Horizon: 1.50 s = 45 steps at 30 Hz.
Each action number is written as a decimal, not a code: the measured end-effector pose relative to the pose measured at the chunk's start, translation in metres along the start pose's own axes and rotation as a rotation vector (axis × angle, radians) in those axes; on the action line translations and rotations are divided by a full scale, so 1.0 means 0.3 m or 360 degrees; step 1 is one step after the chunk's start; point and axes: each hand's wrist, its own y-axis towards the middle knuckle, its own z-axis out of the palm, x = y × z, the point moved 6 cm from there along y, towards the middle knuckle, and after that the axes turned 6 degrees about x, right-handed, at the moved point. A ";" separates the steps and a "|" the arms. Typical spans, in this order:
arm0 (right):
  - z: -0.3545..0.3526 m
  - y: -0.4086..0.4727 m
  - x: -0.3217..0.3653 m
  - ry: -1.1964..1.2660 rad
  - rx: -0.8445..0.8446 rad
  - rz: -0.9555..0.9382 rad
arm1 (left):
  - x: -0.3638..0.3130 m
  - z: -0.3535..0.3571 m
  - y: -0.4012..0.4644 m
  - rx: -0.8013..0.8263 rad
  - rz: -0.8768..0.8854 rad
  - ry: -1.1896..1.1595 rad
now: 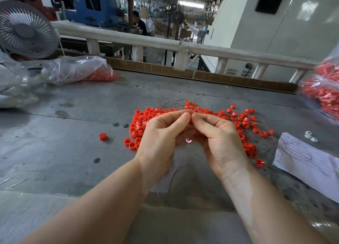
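A heap of small red plastic caps [145, 119] lies on the grey worktable [73, 152], mixed with thin copper wires [172, 104]. My left hand [161, 139] and my right hand [218, 139] meet just above the heap, fingers curled, thumbs and forefingers pinched together at one small red cap [190, 119] that is mostly hidden between the fingertips. A thin wire [174, 172] hangs down between my wrists. One red cap [103, 136] sits alone to the left of the heap.
A clear bag with red caps [82, 70] lies at the back left beside a white fan [25, 29]. Another bag of red caps [322, 95] is at the right edge. White paper [308, 163] with wires lies at the right. A railing [146, 40] borders the table's far side.
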 end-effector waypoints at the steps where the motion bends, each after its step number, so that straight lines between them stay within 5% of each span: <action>1: -0.003 -0.001 0.001 -0.0005 -0.0021 -0.0006 | -0.001 0.001 -0.002 0.0003 -0.0004 0.0003; 18: 0.018 -0.004 0.012 0.0125 0.0190 -0.0006 | -0.026 -0.005 -0.001 0.0022 0.0063 0.0168; 45: 0.020 -0.008 0.000 0.0172 0.0150 0.0077 | -0.046 -0.007 0.004 0.0015 0.0219 0.0480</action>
